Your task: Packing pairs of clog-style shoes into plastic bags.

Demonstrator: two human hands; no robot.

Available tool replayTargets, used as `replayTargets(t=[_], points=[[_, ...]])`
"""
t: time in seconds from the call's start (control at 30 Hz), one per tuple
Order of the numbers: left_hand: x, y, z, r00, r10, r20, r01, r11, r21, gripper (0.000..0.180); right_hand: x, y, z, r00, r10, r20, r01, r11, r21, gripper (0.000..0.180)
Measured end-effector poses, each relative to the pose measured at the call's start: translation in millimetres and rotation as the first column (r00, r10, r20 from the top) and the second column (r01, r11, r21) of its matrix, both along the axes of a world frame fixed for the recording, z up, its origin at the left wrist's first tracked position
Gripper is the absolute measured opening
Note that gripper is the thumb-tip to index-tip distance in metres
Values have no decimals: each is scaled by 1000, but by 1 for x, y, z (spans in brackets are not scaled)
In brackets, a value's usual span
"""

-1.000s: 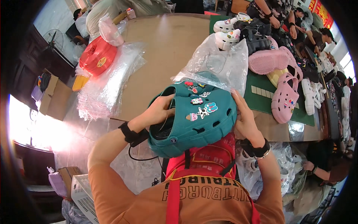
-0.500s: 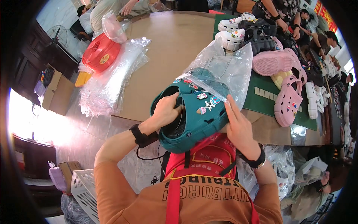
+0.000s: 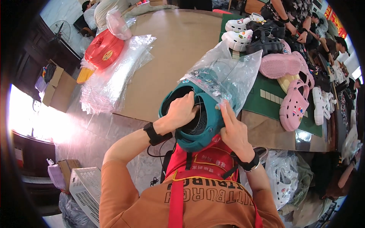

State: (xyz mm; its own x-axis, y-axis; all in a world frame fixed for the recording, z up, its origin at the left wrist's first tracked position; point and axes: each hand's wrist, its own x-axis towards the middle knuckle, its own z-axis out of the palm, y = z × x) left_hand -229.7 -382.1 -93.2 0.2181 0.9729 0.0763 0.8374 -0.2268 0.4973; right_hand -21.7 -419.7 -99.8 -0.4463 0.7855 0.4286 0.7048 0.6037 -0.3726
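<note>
A pair of teal clogs (image 3: 209, 123) with small charms sits side by side at the table's near edge, toes pointing away from me. A clear plastic bag (image 3: 226, 74) covers their toe ends and spreads out beyond them. My left hand (image 3: 180, 112) grips the clogs at their openings, fingers closed where the two shoes meet. At the right side of the clogs, my right hand (image 3: 232, 127) pinches the bag's edge, its fingertips against the plastic. A thin loop of cord shows in the opening near my left fingers.
A stack of clear bags (image 3: 114, 79) lies left, with a red roll of tape or ribbon (image 3: 104, 49) on it. Pink clogs (image 3: 294, 104), white clogs (image 3: 237, 40) and black clogs (image 3: 266, 43) crowd the green mat (image 3: 262, 85). A white basket (image 3: 85, 190) stands lower left. People work at upper right.
The clogs have moved right and deeper into the bag, which now covers most of the charms. Both hands have shifted along with them, the right one drawing the bag's edge toward me.
</note>
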Motion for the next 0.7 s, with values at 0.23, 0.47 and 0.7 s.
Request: replayTargets(t=[0.23,0.47,0.7], points=[[4,0,-9,997,-4,73,2,999,36,36,14,-14,-32,990,131,49,-134,989,65,66],[-22,-11,36,973,-221,71,221,975,1,41,16,-51,-72,816,-196,-543,35,956,-292,66],[-91,58,27,915,112,387,-43,982,-182,33,19,-59,-56,365,-634,-682,-513,475,-715,72]])
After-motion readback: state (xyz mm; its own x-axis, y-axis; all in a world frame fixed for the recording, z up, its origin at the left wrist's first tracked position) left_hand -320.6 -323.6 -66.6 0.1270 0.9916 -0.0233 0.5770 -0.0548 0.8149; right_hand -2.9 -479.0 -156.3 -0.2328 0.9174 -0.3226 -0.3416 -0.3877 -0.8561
